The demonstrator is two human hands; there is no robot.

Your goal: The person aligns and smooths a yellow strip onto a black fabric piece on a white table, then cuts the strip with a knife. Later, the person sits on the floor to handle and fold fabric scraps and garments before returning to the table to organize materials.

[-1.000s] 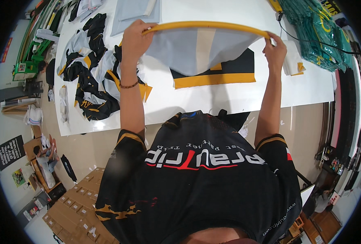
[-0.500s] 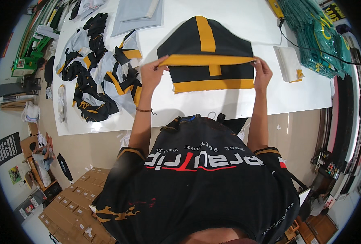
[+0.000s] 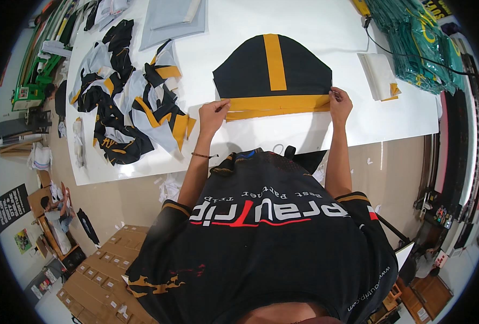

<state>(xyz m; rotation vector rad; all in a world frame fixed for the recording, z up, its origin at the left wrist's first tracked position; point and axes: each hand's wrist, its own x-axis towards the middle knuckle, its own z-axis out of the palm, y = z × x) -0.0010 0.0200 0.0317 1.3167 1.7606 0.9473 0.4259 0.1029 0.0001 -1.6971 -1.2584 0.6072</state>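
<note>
A black sleeve-shaped fabric piece point(image 3: 245, 68) lies on the white table in front of me, with a rounded far edge. A yellow stripe point(image 3: 274, 62) runs down its middle, and a yellow band point(image 3: 293, 103) forms its near edge. Closed on the left end of that band is my left hand point(image 3: 213, 116). The right end is pinched between the fingers of my right hand point(image 3: 341, 105). Just nearer to me, a second yellow edge point(image 3: 250, 114) shows from a layer underneath, slightly offset from the upper band. How many layers lie there I cannot tell.
Crumpled black, grey and yellow fabric pieces point(image 3: 120, 102) cover the table's left side. Grey folded sheets point(image 3: 169, 27) lie at the back. To the right are a small white stack point(image 3: 377, 75), green plastic-wrapped packs point(image 3: 420, 54) and a black cable point(image 3: 406, 60). Cardboard boxes point(image 3: 99, 270) stand lower left.
Both hands have come toward me, drawing the yellow band down over the black area until it lies near the lower yellow edge. The band was raised across the middle of the lower piece before.
</note>
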